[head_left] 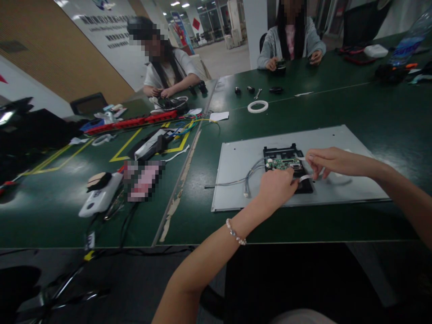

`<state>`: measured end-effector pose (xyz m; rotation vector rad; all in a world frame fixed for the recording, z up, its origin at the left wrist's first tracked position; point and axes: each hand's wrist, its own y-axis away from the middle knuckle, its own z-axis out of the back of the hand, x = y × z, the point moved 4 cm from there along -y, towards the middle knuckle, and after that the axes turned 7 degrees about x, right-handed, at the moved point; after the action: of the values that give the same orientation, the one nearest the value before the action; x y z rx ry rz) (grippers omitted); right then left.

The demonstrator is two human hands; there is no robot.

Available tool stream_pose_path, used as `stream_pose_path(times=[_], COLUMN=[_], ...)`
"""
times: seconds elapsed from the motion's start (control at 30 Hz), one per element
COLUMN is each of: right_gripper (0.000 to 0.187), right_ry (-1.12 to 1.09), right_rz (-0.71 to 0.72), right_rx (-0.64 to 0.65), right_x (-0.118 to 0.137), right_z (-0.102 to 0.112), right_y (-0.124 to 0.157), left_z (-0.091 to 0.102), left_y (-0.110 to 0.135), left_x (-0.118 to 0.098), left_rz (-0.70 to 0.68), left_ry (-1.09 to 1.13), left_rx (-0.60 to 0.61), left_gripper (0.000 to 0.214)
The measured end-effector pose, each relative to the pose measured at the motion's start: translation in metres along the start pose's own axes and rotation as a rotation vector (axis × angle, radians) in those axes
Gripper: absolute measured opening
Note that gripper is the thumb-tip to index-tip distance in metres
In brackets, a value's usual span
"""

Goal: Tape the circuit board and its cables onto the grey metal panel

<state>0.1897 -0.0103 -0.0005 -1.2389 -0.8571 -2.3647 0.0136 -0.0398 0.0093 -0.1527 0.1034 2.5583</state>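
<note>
The fingertips of the left hand (278,186) are hidden behind its own back, so it cannot be told how far it is closed or whether something is held in it; it is laid on the near edge of a green circuit board (282,163). The right hand (329,162) is seen from the side, and its thumb and forefinger are pressed together on the end of a thin white strip (305,178) – the other fingers are bent loosely. The strip lies between the two hands, just right of the board, over the black holder (305,186) in which the board sits. The small parts on the board are too blurred to be named.

The holder is placed on one grey plate (236,180), near the middle of the green table (371,117). A few grey wires (243,180) are led out from the board to the left; their exact number is not clear. One bracelet (235,232) is worn on the left wrist.

Farther away, one white tape roll (258,106) is lying, and one red socket bar (135,122) is seen at the far left. Two other persons are seated at the far side – one at the left (168,72), one at the right (290,45) – each with both hands on small dark things.
</note>
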Motion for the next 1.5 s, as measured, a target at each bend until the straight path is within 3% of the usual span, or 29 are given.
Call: stream_pose_path(times=[0.13, 0.33, 0.83, 0.97, 1.07, 1.2, 1.27, 1.37, 1.5], right_gripper=[0.045, 0.048, 0.050, 0.048, 0.048, 0.045, 0.043, 0.041, 0.041], right_ry=[-0.022, -0.062, -0.036, 0.052, 0.119, 0.159, 0.162, 0.157, 0.145], right_rz=[0.043, 0.015, -0.058, 0.024, 0.094, 0.181, 0.217, 0.227, 0.213], right_rx=[0.028, 0.048, 0.098, -0.019, -0.085, -0.012, 0.033, 0.061, 0.050], right_x=[0.006, 0.003, -0.016, -0.006, 0.006, 0.023, 0.029, 0.031, 0.029], right_z=[-0.007, -0.006, 0.021, 0.029, 0.027, 0.011, 0.002, -0.004, -0.005], right_y=[-0.001, -0.001, 0.011, 0.011, 0.011, 0.012, 0.012, 0.011, 0.009], left_z=[-0.001, 0.001, 0.010, 0.013, 0.020, 0.029, 0.031, 0.029, 0.024], left_y=[0.000, -0.001, 0.000, -0.001, -0.002, -0.003, -0.004, -0.005, -0.006], left_x=[-0.003, -0.002, 0.010, 0.015, 0.023, 0.036, 0.039, 0.036, 0.030], left_rz=[-0.076, -0.104, -0.177, -0.163, -0.094, -0.016, -0.038, -0.122, -0.158], left_ry=[-0.009, -0.014, -0.008, 0.077, 0.260, 0.526, 0.600, 0.655, 0.614], left_rx=[-0.027, 0.056, 0.084, 0.000, -0.121, -0.310, -0.339, -0.259, -0.137], left_gripper=[0.026, 0.023, 0.019, 0.022, 0.023, 0.029, 0.039, 0.044, 0.033])
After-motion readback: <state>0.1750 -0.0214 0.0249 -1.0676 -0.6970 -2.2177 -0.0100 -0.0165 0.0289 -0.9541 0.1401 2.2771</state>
